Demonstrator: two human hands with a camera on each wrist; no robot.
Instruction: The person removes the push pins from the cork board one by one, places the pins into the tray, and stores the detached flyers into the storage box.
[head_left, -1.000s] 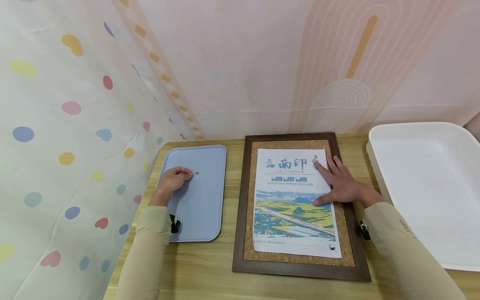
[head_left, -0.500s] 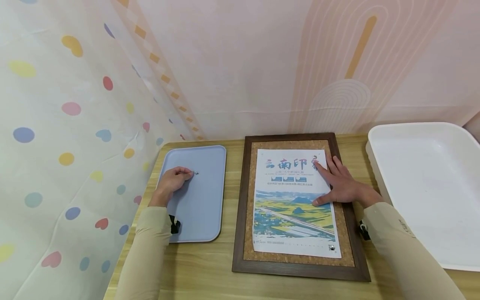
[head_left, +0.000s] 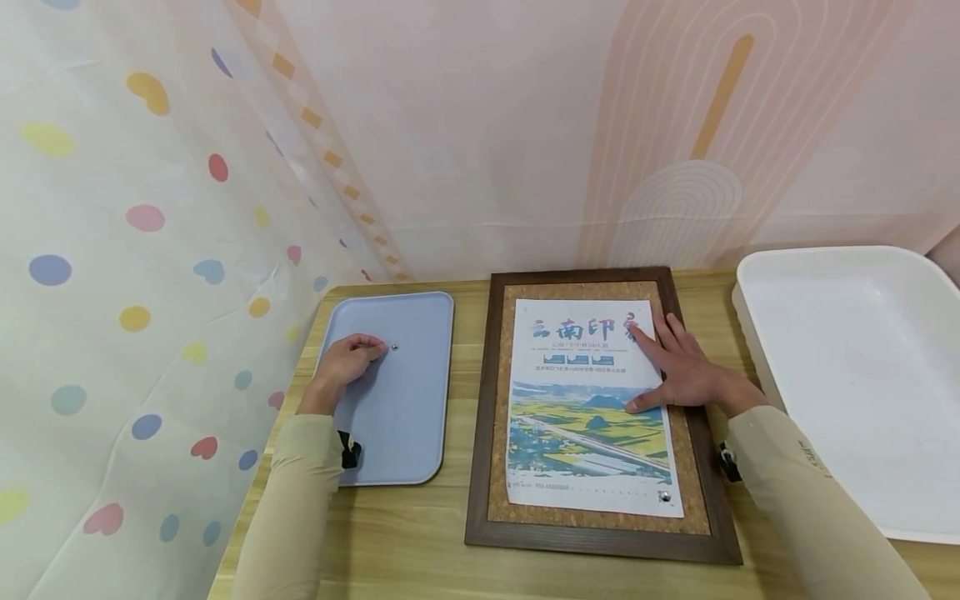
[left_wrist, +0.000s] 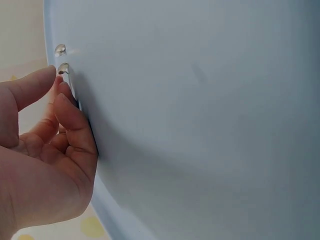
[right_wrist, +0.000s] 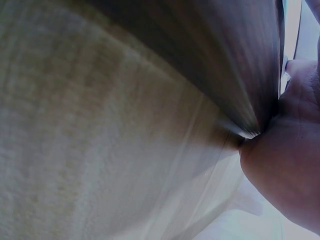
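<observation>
The left hand (head_left: 343,364) pinches a pin (head_left: 394,347) on the blue tray (head_left: 405,417) at the table's left edge; the right hand (head_left: 686,371) lies flat, fingers spread, on the poster (head_left: 577,450).

Your left hand (head_left: 343,364) rests on the blue tray (head_left: 408,433), fingertips at a pushpin (head_left: 394,347); most of the tray's floor toward you lies open. A curtain (head_left: 135,275) hangs close on the left and the wall (head_left: 525,125) closes off the back. Bare table (head_left: 461,367) runs between the tray and the cork board (head_left: 592,525). Your right hand (head_left: 686,371) lies flat on the poster (head_left: 585,417). The white bin (head_left: 862,375) stands just beside the board, hemming that side in.
</observation>
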